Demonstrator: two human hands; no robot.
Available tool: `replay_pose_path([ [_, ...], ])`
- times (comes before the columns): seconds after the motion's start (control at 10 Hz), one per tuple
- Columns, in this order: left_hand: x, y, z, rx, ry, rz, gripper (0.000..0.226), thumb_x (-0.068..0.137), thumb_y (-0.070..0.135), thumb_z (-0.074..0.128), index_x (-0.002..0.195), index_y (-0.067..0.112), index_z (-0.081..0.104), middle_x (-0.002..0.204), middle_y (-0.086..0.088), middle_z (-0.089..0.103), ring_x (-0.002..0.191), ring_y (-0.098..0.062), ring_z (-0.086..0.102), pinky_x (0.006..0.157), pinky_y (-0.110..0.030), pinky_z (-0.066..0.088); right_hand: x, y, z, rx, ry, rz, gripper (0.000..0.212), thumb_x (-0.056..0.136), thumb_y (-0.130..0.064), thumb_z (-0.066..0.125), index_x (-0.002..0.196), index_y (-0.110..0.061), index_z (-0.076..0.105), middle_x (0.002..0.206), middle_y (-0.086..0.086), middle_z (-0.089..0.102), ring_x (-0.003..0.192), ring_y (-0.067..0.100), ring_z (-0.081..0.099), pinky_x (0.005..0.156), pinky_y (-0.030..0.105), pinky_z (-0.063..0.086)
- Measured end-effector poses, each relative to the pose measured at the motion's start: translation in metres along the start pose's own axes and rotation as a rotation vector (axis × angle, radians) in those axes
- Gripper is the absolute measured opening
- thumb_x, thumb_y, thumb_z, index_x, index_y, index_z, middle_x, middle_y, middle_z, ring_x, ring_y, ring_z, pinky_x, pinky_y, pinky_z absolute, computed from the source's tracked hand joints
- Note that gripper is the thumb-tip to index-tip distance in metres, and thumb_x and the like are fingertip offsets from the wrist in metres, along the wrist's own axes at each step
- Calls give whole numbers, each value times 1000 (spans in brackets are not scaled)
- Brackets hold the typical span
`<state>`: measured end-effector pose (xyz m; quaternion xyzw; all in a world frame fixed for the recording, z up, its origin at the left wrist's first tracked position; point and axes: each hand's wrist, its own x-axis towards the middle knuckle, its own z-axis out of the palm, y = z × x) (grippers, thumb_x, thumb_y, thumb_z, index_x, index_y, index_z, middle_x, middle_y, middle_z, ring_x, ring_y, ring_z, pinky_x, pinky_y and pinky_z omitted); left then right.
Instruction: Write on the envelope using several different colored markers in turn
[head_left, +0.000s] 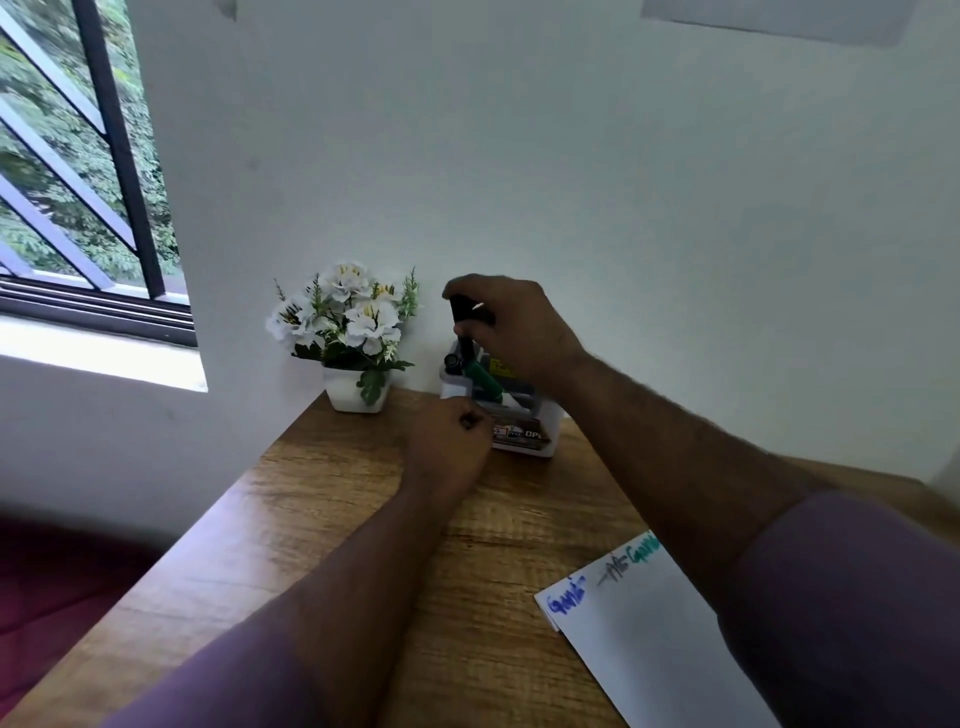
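Observation:
A white envelope (649, 644) lies at the table's near right, with blue, grey and teal writing along its top edge. At the back, against the wall, stands a white marker holder (540, 434). A green marker (483, 379) leans inside it beside another dark-capped one (451, 361). My right hand (514, 332) is above the holder, closed around a black marker (462, 322) held upright, its lower end in the holder. My left hand (449, 441) is curled into a fist at the holder's front left corner. A small dark spot shows between its fingers; I cannot tell what it is.
A white pot of artificial white flowers (353, 338) stands left of the holder against the wall. The wooden table (337, 519) runs diagonally; its left edge drops to a dark red floor. A barred window (78, 182) is at the far left.

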<state>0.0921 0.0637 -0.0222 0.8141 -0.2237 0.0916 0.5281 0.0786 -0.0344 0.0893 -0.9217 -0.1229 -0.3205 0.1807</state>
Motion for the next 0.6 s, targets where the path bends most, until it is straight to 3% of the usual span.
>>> replay_pose_path([
  [0.1, 1, -2, 1, -4, 5, 1, 17, 82, 18, 57, 85, 15, 74, 81, 0, 69, 78, -16, 61, 71, -29, 49, -4, 7, 3, -25, -32, 39, 33, 82, -9, 67, 115, -12, 67, 106, 8, 72, 95, 19, 65, 89, 32, 50],
  [0.2, 1, -2, 2, 15, 2, 7, 16, 83, 18, 57, 84, 16, 73, 78, 2, 66, 76, -14, 59, 62, -23, 42, -3, 10, 1, -51, -141, 122, 28, 85, -13, 65, 112, -14, 70, 107, 5, 73, 97, 15, 65, 93, 35, 50],
  [0.4, 4, -5, 3, 18, -17, 6, 16, 83, 21, 57, 84, 18, 73, 77, 0, 69, 71, -14, 61, 57, -22, 39, -3, 0, -10, -291, -441, 149, 43, 92, -7, 47, 131, -22, 57, 138, 6, 56, 125, 25, 52, 100, 35, 43],
  [0.5, 2, -5, 2, 33, -38, 11, 18, 82, 23, 57, 86, 19, 74, 81, -2, 71, 76, -17, 62, 63, -25, 41, -9, -15, -22, -222, -414, 189, 53, 93, -8, 43, 140, -31, 45, 149, 1, 45, 134, 21, 42, 107, 35, 37],
  [0.6, -2, -2, -3, 28, -51, 21, 19, 82, 21, 55, 87, 17, 73, 81, -5, 70, 76, -21, 62, 64, -27, 45, -24, -26, -38, -216, -230, 181, 37, 92, -15, 50, 126, -21, 61, 135, 3, 59, 125, 20, 53, 104, 37, 43],
])
